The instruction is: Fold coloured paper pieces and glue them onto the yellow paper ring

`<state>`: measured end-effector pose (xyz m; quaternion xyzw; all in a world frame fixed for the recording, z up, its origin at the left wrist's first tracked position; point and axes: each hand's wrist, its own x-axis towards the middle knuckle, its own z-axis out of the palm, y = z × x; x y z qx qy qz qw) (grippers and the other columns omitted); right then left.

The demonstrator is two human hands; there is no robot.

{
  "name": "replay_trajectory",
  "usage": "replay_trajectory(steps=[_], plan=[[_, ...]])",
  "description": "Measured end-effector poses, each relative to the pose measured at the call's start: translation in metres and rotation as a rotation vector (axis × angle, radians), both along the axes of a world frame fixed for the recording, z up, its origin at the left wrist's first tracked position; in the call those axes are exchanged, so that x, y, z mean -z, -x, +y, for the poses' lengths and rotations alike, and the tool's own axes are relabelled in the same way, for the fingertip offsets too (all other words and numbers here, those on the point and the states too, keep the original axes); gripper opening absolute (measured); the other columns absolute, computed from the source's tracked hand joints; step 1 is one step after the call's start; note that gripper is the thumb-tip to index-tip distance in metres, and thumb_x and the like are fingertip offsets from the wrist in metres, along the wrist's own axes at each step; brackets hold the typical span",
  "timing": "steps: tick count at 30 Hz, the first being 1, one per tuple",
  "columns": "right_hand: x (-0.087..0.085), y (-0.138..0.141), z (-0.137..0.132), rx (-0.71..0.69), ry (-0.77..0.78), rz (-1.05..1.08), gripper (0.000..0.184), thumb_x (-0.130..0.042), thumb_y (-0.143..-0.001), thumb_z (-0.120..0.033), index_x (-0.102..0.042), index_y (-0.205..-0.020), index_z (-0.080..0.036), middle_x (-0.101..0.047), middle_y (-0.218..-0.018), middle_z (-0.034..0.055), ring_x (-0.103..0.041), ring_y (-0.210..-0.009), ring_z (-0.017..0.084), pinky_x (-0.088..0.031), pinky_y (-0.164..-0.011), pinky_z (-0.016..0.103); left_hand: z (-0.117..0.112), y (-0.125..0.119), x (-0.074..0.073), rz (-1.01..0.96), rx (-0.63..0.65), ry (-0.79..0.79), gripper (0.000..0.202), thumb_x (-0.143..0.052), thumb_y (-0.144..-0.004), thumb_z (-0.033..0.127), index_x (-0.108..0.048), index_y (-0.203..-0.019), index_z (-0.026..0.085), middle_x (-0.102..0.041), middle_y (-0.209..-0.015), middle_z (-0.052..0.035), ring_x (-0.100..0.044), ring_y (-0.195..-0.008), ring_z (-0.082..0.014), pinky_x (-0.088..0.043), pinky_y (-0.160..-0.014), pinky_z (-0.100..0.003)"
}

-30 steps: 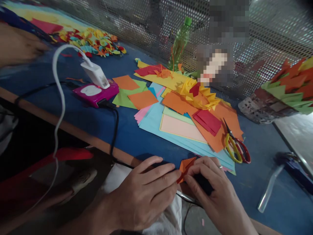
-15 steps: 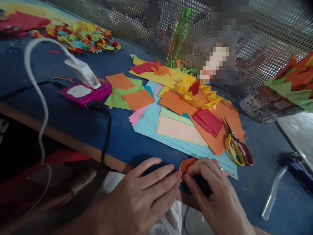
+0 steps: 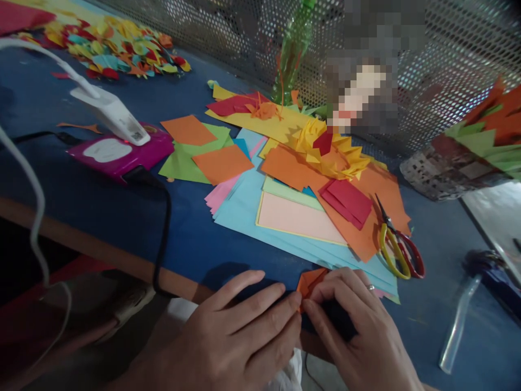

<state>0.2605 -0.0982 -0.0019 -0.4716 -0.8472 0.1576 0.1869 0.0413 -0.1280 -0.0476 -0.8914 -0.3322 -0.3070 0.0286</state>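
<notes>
A small folded piece of orange paper point(image 3: 311, 282) lies at the table's front edge, between my two hands. My left hand point(image 3: 248, 328) is stretched out flat, fingers a little apart, its fingertips touching the paper's left side. With thumb and fingers drawn together, my right hand point(image 3: 360, 323) pinches the paper's right side; a ring shows on one finger. Part of the paper is hidden under the fingers. Just beyond lie light blue sheets point(image 3: 236, 212), a pale pink sheet point(image 3: 297, 217) and red paper pieces point(image 3: 347, 203). Scissors point(image 3: 394, 244) with yellow and red handles rest right of them.
A yellow folded-paper ring point(image 3: 354, 160) sits behind the sheets, near a green bottle point(image 3: 291, 60). On the left are a purple power box point(image 3: 118, 155), a white charger point(image 3: 116, 119) and cables. A glue gun point(image 3: 494, 282) lies right. Colourful paper pieces point(image 3: 118, 46) are heaped far left.
The view has shifted slightly, so the objects on the left appear further left. Both hands keep nearly the same pose at the orange paper.
</notes>
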Motion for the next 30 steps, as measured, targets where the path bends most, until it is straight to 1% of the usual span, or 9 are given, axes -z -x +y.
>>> replay_trajectory(steps=[6,9,12,15,18,21,24,26,30], plan=[[0.001,-0.002,-0.001,-0.014,-0.020,0.005,0.010,-0.059,-0.094,-0.017,-0.055,-0.088,-0.024,-0.059,-0.088,0.0006,-0.054,-0.084,0.017,-0.042,-0.078,0.031,0.000,-0.001,-0.005,-0.028,-0.010,0.041,0.028,-0.063,-0.094,0.027,-0.069,-0.120,0.020,-0.068,-0.130,0.0002,-0.056,-0.123,-0.0167,-0.019,-0.123,-0.044],[0.003,-0.003,-0.001,-0.015,-0.017,0.033,0.010,-0.057,-0.095,-0.015,-0.056,-0.090,-0.024,-0.060,-0.089,0.0004,-0.054,-0.085,0.017,-0.042,-0.080,0.032,0.003,-0.001,-0.014,-0.086,-0.031,0.138,0.029,-0.055,-0.098,0.028,-0.067,-0.123,0.020,-0.069,-0.129,0.0014,-0.056,-0.122,-0.0166,-0.022,-0.121,-0.041],[0.003,-0.003,-0.002,-0.019,0.006,0.088,0.013,-0.054,-0.095,-0.012,-0.058,-0.094,-0.024,-0.062,-0.093,0.0009,-0.054,-0.088,0.017,-0.043,-0.081,0.032,0.011,-0.004,-0.026,-0.123,-0.068,0.247,0.035,-0.044,-0.101,0.017,-0.061,-0.131,0.017,-0.064,-0.135,0.0000,-0.053,-0.126,-0.0164,-0.027,-0.117,-0.036],[0.004,-0.003,-0.003,-0.028,0.018,0.123,0.013,-0.054,-0.095,-0.012,-0.059,-0.096,-0.024,-0.063,-0.097,0.0019,-0.053,-0.092,0.018,-0.043,-0.082,0.033,0.023,-0.008,-0.036,-0.090,0.021,0.324,0.040,-0.038,-0.101,0.015,-0.053,-0.138,0.015,-0.059,-0.140,-0.0029,-0.049,-0.129,-0.0180,-0.029,-0.114,-0.036],[0.003,-0.006,-0.004,-0.038,0.030,0.142,0.012,-0.054,-0.095,-0.013,-0.060,-0.095,-0.024,-0.063,-0.097,0.0030,-0.053,-0.093,0.019,-0.044,-0.079,0.033,0.033,-0.011,-0.044,0.015,0.128,0.410,0.047,-0.048,-0.095,0.012,-0.045,-0.142,0.017,-0.061,-0.132,-0.0036,-0.049,-0.125,-0.0194,-0.027,-0.116,-0.039],[0.002,-0.009,-0.006,-0.062,0.048,0.161,0.013,-0.055,-0.096,-0.014,-0.062,-0.096,-0.024,-0.063,-0.098,0.0027,-0.053,-0.094,0.019,-0.045,-0.079,0.032,0.039,-0.010,-0.050,0.045,0.136,0.481,0.048,-0.053,-0.090,0.005,-0.050,-0.135,0.021,-0.061,-0.122,-0.0012,-0.051,-0.117,-0.0184,-0.025,-0.116,-0.040],[0.002,-0.011,-0.006,-0.068,0.041,0.168,0.013,-0.058,-0.095,-0.014,-0.064,-0.098,-0.026,-0.064,-0.098,0.0011,-0.054,-0.094,0.017,-0.045,-0.079,0.031,0.041,-0.006,-0.052,0.032,0.119,0.510,0.033,-0.054,-0.087,0.002,-0.060,-0.114,0.021,-0.059,-0.109,-0.0005,-0.053,-0.109,-0.0182,-0.029,-0.113,-0.040],[0.002,-0.011,-0.006,-0.070,0.023,0.173,0.013,-0.059,-0.094,-0.014,-0.064,-0.097,-0.025,-0.065,-0.096,0.0005,-0.054,-0.092,0.017,-0.045,-0.079,0.031,0.040,-0.003,-0.051,0.014,0.113,0.486,0.024,-0.055,-0.087,0.003,-0.062,-0.102,0.020,-0.060,-0.108,-0.0005,-0.053,-0.108,-0.0183,-0.027,-0.115,-0.042],[0.003,-0.008,-0.007,-0.040,-0.010,0.211,0.012,-0.061,-0.093,-0.012,-0.066,-0.092,-0.023,-0.065,-0.093,0.0010,-0.055,-0.090,0.016,-0.046,-0.079,0.031,0.029,0.002,-0.041,-0.048,0.102,0.363,0.024,-0.052,-0.088,0.002,-0.063,-0.104,0.017,-0.065,-0.115,-0.0001,-0.052,-0.115,-0.0181,-0.018,-0.121,-0.045]])
